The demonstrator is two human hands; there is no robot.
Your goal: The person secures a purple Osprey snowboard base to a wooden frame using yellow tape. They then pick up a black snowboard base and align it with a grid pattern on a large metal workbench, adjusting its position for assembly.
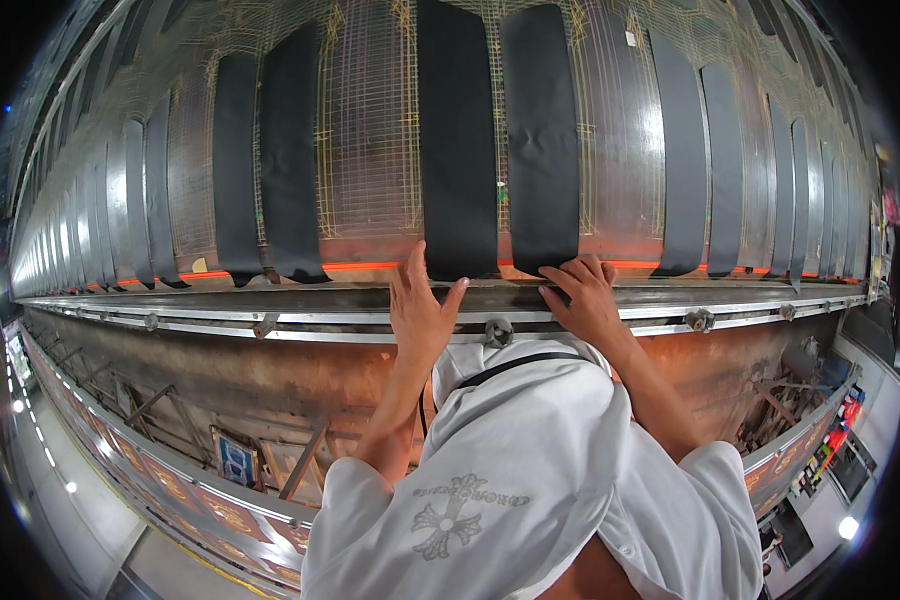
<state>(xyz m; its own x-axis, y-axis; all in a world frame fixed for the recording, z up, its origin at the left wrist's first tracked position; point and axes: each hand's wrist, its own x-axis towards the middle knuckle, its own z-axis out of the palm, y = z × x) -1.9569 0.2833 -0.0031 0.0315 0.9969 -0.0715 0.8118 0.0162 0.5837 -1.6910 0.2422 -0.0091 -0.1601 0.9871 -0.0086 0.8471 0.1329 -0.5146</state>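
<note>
Left hand and right hand are resting at near ends of two dark strips on the table.
Left is spreading thumb from fingers; right is curling, perhaps for keeping the material flat; whether it is pinching, I cannot tell.

- Blue-centred framed panel, tilted, at eight o'clock
- Brown-and-gold patterned surface just beyond it
- Red items between three and four
- Bright round light at four
</note>
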